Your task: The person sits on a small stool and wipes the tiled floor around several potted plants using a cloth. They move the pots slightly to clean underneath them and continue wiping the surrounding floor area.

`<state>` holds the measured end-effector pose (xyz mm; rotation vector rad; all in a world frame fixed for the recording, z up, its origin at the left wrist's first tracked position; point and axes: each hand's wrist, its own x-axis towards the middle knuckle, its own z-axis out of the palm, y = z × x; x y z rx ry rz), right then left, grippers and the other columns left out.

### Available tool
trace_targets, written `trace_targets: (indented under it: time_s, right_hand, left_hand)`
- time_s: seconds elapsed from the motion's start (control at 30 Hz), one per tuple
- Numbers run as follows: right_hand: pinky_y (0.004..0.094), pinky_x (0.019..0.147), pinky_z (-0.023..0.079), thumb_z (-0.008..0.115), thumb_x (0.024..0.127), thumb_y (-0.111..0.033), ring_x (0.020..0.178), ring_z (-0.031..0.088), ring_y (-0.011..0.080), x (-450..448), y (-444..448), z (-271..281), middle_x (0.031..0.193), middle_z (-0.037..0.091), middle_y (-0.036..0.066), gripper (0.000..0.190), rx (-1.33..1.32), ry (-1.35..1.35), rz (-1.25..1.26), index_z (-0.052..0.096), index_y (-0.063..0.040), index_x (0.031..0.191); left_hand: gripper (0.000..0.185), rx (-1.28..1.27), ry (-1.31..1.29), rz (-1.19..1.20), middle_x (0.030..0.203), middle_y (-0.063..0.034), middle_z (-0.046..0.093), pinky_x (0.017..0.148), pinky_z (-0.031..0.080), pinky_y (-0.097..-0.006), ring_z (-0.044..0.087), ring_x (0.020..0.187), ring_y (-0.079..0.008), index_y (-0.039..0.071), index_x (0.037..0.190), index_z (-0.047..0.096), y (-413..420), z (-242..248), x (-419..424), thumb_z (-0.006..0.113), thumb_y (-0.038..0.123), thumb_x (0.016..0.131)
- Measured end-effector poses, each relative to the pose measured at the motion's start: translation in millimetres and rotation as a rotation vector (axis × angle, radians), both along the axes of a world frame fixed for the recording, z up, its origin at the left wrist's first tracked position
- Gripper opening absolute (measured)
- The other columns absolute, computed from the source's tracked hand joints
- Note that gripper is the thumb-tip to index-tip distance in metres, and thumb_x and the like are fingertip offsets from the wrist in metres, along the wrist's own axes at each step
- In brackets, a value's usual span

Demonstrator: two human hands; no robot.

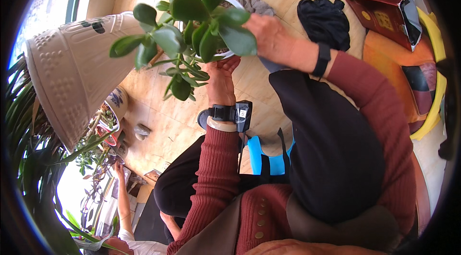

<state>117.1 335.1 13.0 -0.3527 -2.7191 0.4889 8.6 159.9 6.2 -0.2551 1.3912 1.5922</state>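
A jade plant (201,21) with thick green leaves stands in a white pot (234,1), seen from above at the upper middle. My left hand (221,75) is at the near side of the pot, palm up, with its fingers against or under the rim; leaves cover part of it. At the pot's right side is my right hand (264,30), fingers bent by the leaves and rim; its fingertips are hidden, so whether it grips the pot or a leaf does not show. Some dark soil is visible inside the pot.
A large white embossed planter (86,60) stands at the left, with smaller potted plants (108,120) below it. Grey cloth (254,3), black cloth (324,21), a dark red box (381,13) and an orange seat (392,71) lie around. Another person's arm (123,197) reaches in at lower left.
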Motion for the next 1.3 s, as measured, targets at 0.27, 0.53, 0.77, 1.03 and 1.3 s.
trace_targets:
  time_s: [0.27, 0.53, 0.77, 1.03, 1.3]
  right_hand:
    - [0.0347, 0.059, 0.056, 0.065, 0.077, -0.014, 0.078, 0.065, 0.0215, 1.2, 10.3, -10.1, 0.085, 0.059, 0.005, 0.005, -0.007, 0.035, 0.05, 0.064, -0.01, 0.078]
    - [0.0358, 0.059, 0.056, 0.067, 0.074, -0.01, 0.076, 0.066, 0.0235, 2.9, 14.3, -20.7, 0.084, 0.06, 0.008, 0.006, -0.02, 0.105, 0.01, 0.064, -0.009, 0.079]
    - [0.0402, 0.068, 0.054, 0.066, 0.081, 0.001, 0.08, 0.066, 0.0307, -1.5, -65.7, 3.5, 0.088, 0.064, 0.01, 0.019, 0.048, 0.198, 0.03, 0.065, -0.007, 0.098]
    - [0.0389, 0.084, 0.051, 0.063, 0.09, 0.002, 0.099, 0.064, 0.0324, 36.1, -90.7, 36.0, 0.108, 0.065, 0.016, 0.032, -0.28, -0.03, -0.118, 0.066, -0.008, 0.121]
    - [0.0359, 0.09, 0.051, 0.065, 0.094, -0.001, 0.102, 0.064, 0.0291, 50.7, -86.4, 13.3, 0.111, 0.067, 0.014, 0.031, -0.543, 0.04, -0.211, 0.065, -0.004, 0.125]
  left_hand:
    - [0.038, 0.019, 0.033, -0.02, 0.119, -0.0206, 0.067, 0.095, 0.055, -0.0471, 0.069, 0.106, -0.0362, 0.0, 0.131, 0.053, 8.4, 0.2, 4.3, 0.041, 0.028, 0.109]
    - [0.04, 0.053, -0.022, 0.013, 0.116, -0.0158, 0.069, 0.095, 0.055, -0.0472, 0.07, 0.101, -0.031, 0.002, 0.132, 0.054, 10.3, -17.4, 9.2, 0.038, 0.031, 0.11]
    - [0.053, 0.194, 0.043, -0.074, 0.116, -0.0175, 0.069, 0.093, 0.053, -0.0463, 0.069, 0.105, -0.0311, 0.006, 0.13, 0.058, -67.4, -0.8, 0.4, 0.044, 0.052, 0.106]
    - [0.062, 0.04, 0.085, -0.162, 0.1, -0.0147, 0.071, 0.073, 0.053, -0.0339, 0.071, 0.083, -0.024, 0.005, 0.12, 0.063, -96.1, 37.9, -2.5, 0.048, 0.061, 0.1]
    - [0.024, 0.036, 0.295, 0.028, 0.09, -0.0066, 0.068, 0.065, 0.051, -0.0288, 0.066, 0.077, -0.0146, 0.006, 0.104, 0.065, -91.6, 50.6, -12.8, 0.06, 0.029, 0.098]
